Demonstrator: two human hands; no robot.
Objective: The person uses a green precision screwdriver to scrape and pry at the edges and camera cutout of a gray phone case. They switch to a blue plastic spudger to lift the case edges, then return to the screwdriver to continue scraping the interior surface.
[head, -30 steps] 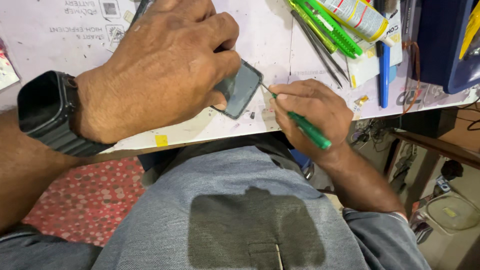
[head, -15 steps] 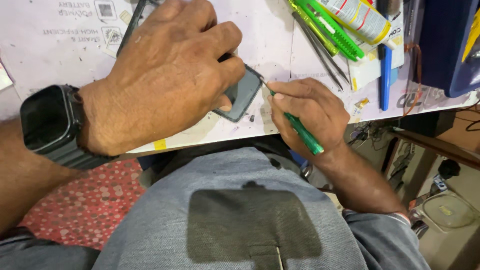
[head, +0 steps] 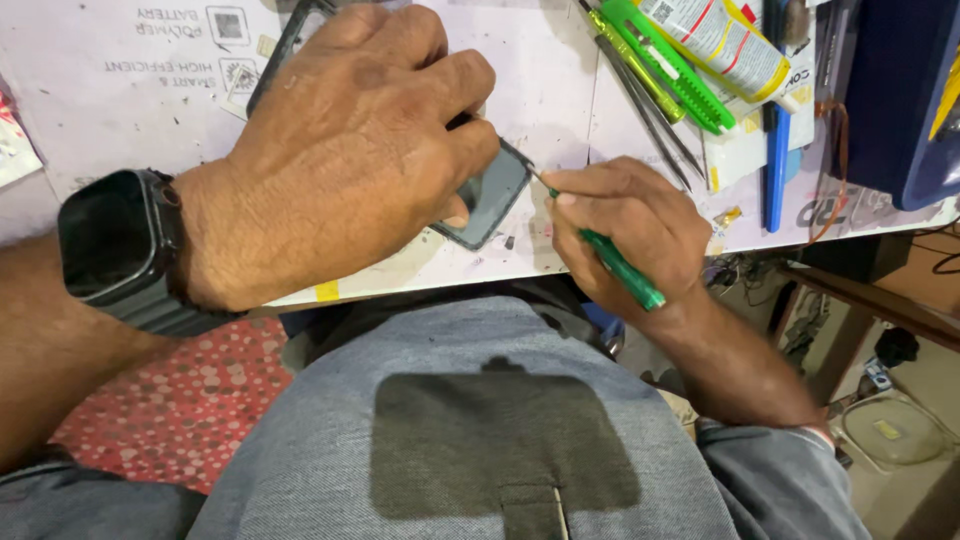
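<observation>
Prying was underway: left hand (head: 350, 160) pinned the phone (head: 490, 195) to the table (head: 560, 90); right hand (head: 625, 225), at 3 o'clock, kept its grip clamped on the green screwdriver (head: 620, 268), tip at the phone's edge; casing not yet opened.

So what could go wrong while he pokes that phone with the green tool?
The green screwdriver in the right hand has its thin tip at the phone's corner. It might slip and scratch the phone, or jab the left hand pressing it down, since those fingers sit close by. The phone also lies near the table edge, so a hard push might slide it off.
</observation>
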